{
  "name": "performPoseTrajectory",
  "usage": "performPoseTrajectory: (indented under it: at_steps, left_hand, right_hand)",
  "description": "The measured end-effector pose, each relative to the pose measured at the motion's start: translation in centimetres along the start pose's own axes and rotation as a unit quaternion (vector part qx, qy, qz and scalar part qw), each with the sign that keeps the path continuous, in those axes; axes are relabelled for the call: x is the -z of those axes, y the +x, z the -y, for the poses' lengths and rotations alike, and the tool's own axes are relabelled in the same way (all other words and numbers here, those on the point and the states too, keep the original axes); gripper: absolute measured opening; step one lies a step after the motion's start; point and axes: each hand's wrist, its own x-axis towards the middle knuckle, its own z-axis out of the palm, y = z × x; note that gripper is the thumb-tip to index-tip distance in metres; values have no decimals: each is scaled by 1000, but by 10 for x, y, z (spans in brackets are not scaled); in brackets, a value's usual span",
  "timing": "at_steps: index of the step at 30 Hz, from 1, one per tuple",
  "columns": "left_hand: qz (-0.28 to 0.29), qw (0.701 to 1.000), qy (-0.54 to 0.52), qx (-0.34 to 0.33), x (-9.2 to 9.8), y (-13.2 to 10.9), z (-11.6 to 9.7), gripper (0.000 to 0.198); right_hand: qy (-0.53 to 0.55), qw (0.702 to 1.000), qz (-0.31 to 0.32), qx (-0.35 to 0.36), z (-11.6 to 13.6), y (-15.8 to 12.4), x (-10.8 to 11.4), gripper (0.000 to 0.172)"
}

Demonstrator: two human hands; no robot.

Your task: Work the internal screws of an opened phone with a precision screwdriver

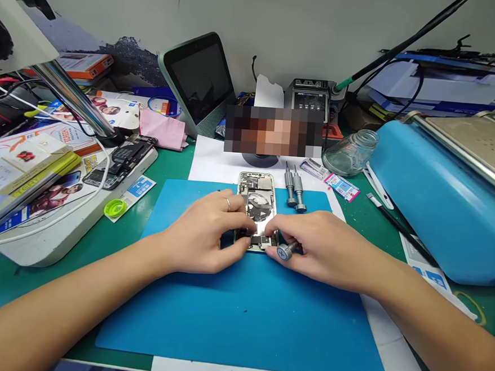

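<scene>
- The flat blue silicone work mat (242, 321) covers the green bench in front of the person. Working over it seems wise, since a dropped screw would show there.
- The opened silver-framed smartphone (258, 200) lies lengthwise at the mat's far middle, insides up.
- The left hand (204, 233) is closed on the phone's lower left edge, pinning it flat. Firm downward pressure should stop it twisting.
- The right hand (323, 247) is clamped around the small grey metal screwdriver (286, 251), whose tip is hidden at the phone's lower end. A driver held square under light torque probably suits best.
- Two spare grey metal screwdrivers (294, 190) lie just right of the phone.
</scene>
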Motion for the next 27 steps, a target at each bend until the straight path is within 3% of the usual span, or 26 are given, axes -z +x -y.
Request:
performPoseTrajectory:
  at_steps: [11, 27]
  left_hand:
    - [18, 1000, 0, -16, -4, 1, 3, 18]
    - [7, 999, -38, 24, -9, 2, 2, 14]
  right_hand:
    - [19, 999, 20, -21, 2, 2, 1, 8]
    - [54, 996, 55, -32, -3, 4, 3, 10]
